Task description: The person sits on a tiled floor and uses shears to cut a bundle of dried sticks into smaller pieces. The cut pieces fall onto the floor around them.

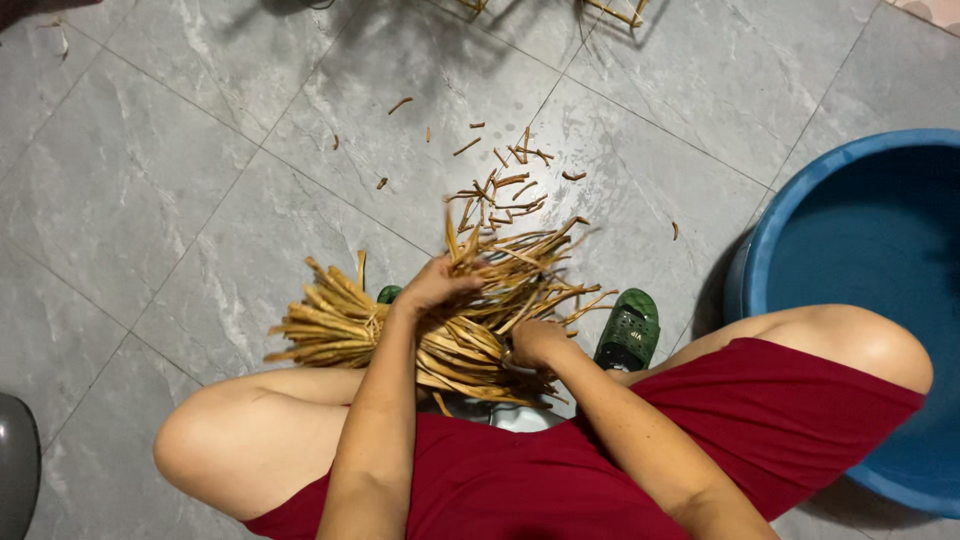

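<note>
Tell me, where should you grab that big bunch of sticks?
Probably around the bunch of sticks at its narrow waist between the knees, coming from above. The ends fan out loose there, so they would slip. The left hand and right hand both grip near that middle.

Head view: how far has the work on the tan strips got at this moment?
Done: short broken bits lie scattered on the grey tile floor. In hand: the left hand and right hand both have a grip on a large bundle of tan strips between the knees. Left: most strips are in that bundle, and the visible part of the blue tub holds none.
</note>
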